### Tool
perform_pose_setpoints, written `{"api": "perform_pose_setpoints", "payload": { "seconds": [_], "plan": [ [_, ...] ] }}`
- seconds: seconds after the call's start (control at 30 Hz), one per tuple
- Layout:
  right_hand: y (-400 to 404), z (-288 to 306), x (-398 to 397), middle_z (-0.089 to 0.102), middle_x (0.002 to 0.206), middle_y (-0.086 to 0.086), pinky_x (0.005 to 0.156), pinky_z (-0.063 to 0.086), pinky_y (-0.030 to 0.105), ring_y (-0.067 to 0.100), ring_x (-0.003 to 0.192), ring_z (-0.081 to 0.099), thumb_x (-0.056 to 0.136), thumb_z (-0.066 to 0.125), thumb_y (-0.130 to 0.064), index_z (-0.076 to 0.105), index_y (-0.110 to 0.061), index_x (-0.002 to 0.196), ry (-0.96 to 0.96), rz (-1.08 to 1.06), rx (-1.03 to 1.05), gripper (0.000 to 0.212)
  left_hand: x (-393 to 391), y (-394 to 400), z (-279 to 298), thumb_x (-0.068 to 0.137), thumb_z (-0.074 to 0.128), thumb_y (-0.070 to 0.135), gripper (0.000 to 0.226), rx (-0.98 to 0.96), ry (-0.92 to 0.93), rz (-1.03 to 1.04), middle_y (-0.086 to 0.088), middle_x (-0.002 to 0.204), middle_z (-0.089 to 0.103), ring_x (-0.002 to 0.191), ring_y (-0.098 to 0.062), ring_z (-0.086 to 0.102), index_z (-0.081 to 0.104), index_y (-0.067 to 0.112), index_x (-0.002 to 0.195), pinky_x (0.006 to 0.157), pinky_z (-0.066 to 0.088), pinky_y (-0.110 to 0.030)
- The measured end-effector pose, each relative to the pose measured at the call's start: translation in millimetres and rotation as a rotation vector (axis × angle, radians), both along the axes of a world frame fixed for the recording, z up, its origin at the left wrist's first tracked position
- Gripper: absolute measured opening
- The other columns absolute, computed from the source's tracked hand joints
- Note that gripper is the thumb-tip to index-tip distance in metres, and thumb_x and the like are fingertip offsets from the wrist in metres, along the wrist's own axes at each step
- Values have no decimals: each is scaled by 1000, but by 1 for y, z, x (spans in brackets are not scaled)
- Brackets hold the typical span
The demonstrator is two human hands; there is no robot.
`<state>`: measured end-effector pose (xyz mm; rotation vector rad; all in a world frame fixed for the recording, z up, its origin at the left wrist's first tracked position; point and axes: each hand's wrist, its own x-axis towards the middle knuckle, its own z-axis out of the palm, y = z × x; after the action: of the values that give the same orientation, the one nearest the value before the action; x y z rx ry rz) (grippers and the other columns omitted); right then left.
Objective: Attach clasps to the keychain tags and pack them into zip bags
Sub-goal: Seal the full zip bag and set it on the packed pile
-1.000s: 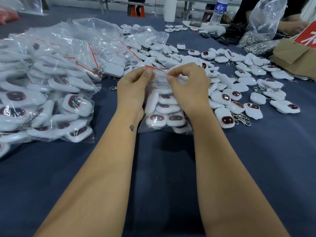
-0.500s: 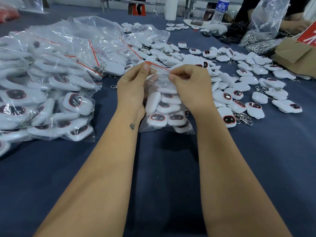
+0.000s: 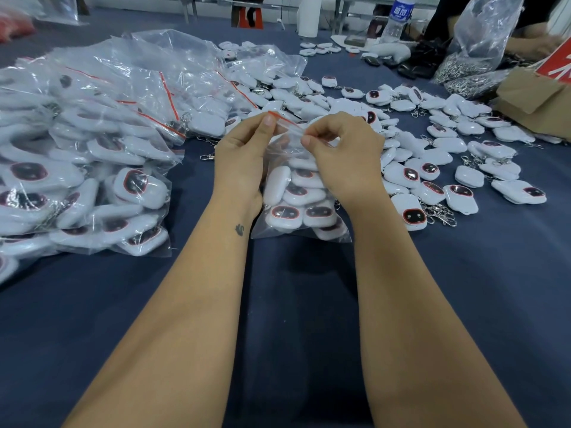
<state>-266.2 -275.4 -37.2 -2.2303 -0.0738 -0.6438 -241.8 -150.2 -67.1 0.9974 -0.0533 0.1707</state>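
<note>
My left hand (image 3: 244,156) pinches the red zip strip (image 3: 282,118) at the left end of the bag's mouth, and my right hand (image 3: 343,159) pinches the same strip further right, thumb and forefinger curled on it. The zip bag (image 3: 296,193) stands on the counter (image 3: 293,304) between my wrists, thin clear crinkly film, filled with smooth white rounded tags that have dark red-rimmed windows. I judge this bag is filled and I'm at the sealing step; I cannot tell how much of the strip is pressed closed. To the left lies a big heap of packed bags (image 3: 92,156), glossy and wrinkled, so much is done. To the right, loose tags (image 3: 432,156) are spread over the dark blue cloth, many with small metal clasps attached, so plenty of packing remains. Beyond them a clear sack of metal clasps (image 3: 472,60) sits beside a cardboard box (image 3: 534,94).
</note>
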Motion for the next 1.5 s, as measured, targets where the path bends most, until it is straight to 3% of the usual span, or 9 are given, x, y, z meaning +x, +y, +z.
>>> {"api": "perform_pose_setpoints", "payload": {
  "seconds": [0.1,0.2,0.47,0.67,0.77,0.9,1.17,1.37,1.5],
  "plan": [
    [-1,0,0,56,73,-24,91,20,25,1,88,54,88,70,-25,61,-37,75,-14,-13,-6,19,-1,1,1,95,61,7,19,14,11,-8,-2,75,73,71,-16,69,73,13,81,79,59,-33],
    [0,1,-1,57,73,-24,101,28,32,3,92,57,86,71,-25,57,-40,70,-33,4,-13,26,-4,-1,4,96,60,6,13,82,-27,-18,-2,78,72,79,-18,67,71,9,88,86,58,-33],
    [1,-1,0,56,72,-20,91,21,25,9,96,58,88,69,-25,59,-35,74,-16,2,-30,21,-9,-2,6,94,64,10,12,138,14,-21,-10,84,69,88,-29,61,71,10,84,96,47,-61],
    [4,0,-2,55,71,-22,103,36,46,15,96,59,84,72,-17,51,-41,62,-58,40,5,39,-10,-4,8,96,62,29,25,142,88,-53,-16,87,71,84,-31,66,71,10,82,89,52,-55],
    [5,0,-2,54,69,-23,104,35,43,12,95,58,84,71,-18,52,-41,61,-55,30,13,38,-6,-2,10,100,49,43,40,29,190,-84,-6,82,73,81,-24,71,66,13,80,84,55,-44],
    [9,0,-5,55,74,-24,101,28,33,7,97,56,84,70,-24,54,-41,70,-74,42,-17,27,-7,0,8,100,45,36,39,23,187,-102,-8,83,70,75,-23,69,65,14,75,79,54,-40],
    [9,2,-5,54,69,-23,101,38,46,13,94,61,85,70,-22,53,-40,67,-87,64,-17,31,-9,-3,6,89,69,8,6,192,-3,-32,-16,86,70,83,-27,64,71,5,85,89,54,-48],
    [10,2,-5,54,68,-23,97,42,49,15,88,61,84,70,-16,51,-41,63,-80,79,28,37,-7,-2,4,92,67,11,11,343,-50,24,-14,91,72,84,-21,66,72,2,96,87,55,-40],
    [7,-2,-1,59,65,-18,93,46,47,14,79,62,85,69,-18,62,-31,69,-46,85,49,22,-6,0,3,90,70,13,8,408,-78,33,-10,89,73,83,-18,67,74,6,93,84,56,-36]
  ]
}}
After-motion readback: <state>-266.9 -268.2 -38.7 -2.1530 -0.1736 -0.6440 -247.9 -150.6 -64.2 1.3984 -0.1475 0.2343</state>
